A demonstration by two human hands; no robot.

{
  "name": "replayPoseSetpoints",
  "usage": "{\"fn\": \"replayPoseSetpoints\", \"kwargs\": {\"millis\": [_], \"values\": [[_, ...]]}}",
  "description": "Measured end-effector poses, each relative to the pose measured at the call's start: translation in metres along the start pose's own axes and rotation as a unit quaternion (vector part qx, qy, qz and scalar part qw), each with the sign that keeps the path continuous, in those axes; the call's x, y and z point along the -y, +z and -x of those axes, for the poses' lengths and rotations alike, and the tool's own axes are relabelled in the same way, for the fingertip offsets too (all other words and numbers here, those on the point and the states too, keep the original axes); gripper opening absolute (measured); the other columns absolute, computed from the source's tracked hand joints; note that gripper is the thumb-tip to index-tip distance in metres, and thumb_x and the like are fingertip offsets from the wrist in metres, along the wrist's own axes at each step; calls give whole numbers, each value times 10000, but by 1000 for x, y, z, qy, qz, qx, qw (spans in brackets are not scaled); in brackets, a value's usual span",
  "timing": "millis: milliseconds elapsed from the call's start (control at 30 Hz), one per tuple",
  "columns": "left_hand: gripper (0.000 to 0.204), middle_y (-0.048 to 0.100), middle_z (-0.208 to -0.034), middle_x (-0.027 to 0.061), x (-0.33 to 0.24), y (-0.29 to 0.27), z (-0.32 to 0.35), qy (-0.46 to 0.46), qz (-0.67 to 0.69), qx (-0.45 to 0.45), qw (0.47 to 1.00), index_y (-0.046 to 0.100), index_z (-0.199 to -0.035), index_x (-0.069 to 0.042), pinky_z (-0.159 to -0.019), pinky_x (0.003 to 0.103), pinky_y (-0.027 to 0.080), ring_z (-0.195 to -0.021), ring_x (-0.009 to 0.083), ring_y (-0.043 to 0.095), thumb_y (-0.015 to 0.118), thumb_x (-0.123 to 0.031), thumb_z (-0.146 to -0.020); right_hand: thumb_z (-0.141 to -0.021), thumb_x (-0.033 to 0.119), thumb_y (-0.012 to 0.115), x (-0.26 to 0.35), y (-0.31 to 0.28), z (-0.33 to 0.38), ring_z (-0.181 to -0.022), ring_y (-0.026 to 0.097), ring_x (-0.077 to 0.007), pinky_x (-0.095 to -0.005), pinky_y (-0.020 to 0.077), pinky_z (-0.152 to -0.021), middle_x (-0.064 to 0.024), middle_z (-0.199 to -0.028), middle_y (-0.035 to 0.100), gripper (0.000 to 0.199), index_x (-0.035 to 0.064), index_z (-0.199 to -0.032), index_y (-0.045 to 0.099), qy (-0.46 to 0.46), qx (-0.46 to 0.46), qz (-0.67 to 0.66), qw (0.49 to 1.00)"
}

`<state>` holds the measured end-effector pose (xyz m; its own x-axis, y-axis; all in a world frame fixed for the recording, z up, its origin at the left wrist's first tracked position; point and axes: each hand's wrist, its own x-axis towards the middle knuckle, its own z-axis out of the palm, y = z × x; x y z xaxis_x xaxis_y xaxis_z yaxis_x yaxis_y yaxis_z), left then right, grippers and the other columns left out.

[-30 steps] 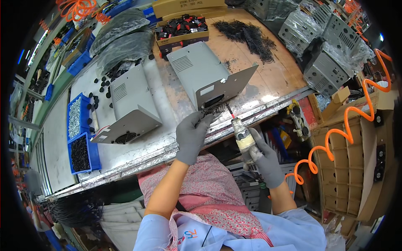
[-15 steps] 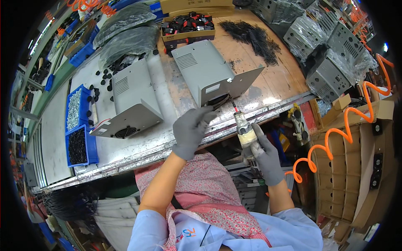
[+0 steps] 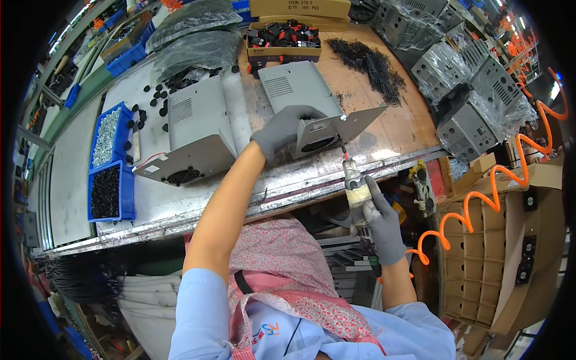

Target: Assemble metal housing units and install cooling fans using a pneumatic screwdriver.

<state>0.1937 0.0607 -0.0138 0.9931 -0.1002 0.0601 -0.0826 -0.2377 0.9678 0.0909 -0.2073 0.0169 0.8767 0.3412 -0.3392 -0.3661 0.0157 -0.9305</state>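
Head view shows us our two gloved hands at work over the tabletop (image 3: 198, 207), a long metal-topped bench running from the left edge toward the upper right of the frame. Our left hand (image 3: 282, 129), in a grey glove, lies with fingers curled over the near end of a grey metal case (image 3: 300, 96) just above the centre of the frame, pressing down on it. The case's end panel (image 3: 348, 123), with a round fan opening, juts out toward the right. Our right hand (image 3: 381, 225), also gloved in grey, is wrapped closed around a powered screwdriver (image 3: 357, 189) below and right of centre, past the bench's front edge. The tool's bit points up and meets the lower edge of that end panel.

A second grey case (image 3: 195, 129) sits to the left of the first, its fan panel facing us. Blue bins (image 3: 108, 162) at the left hold silvery and black screws. A cardboard box of black parts (image 3: 285, 36) stands at the top centre, with a heap of black cable ties (image 3: 372, 60) to its right. An orange coiled hose (image 3: 480, 204) loops down the right side of the frame.
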Motion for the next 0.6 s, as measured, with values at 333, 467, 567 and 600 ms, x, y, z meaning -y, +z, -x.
{"fn": "replayPoseSetpoints", "kwargs": {"millis": [333, 467, 567, 600], "values": [[268, 641, -978, 59, 14, 3, -6, -69, 105, 86, 988, 617, -1064, 26, -746, 229, 460, -842, 96, 568, 582, -126, -845, -895, 125, 516, 5, 2, -3, -679, 553, -121, -261, 494, -531, -84, -894, 571, 546, 109, -1406, 323, -5, -2, 17, 1000], [273, 641, -983, 54, 9, 2, -1, -91, 99, 88, 987, 616, -1065, 25, -735, 226, 466, -832, 91, 570, 590, -130, -842, -897, 146, 507, 10, 7, -3, -667, 553, -124, -258, 492, -537, -83, -882, 571, 546, 94, -1406, 317, 8, -8, 34, 999], [248, 653, -892, 49, 17, 4, 10, 18, 23, 106, 994, 645, -1000, 26, -710, 225, 468, -781, 87, 570, 609, -148, -827, -897, 165, 498, 14, 6, 7, -681, 558, -129, -262, 494, -538, -93, -882, 571, 553, 59, -1404, 304, 16, 26, 28, 999], [239, 653, -865, 49, 8, 9, 17, -13, 61, 111, 992, 654, -973, 26, -702, 224, 465, -771, 87, 567, 617, -155, -821, -895, 164, 495, 15, 3, 14, -691, 561, -132, -263, 497, -543, -97, -895, 569, 556, 45, -1402, 299, 24, 27, 22, 999]]}}
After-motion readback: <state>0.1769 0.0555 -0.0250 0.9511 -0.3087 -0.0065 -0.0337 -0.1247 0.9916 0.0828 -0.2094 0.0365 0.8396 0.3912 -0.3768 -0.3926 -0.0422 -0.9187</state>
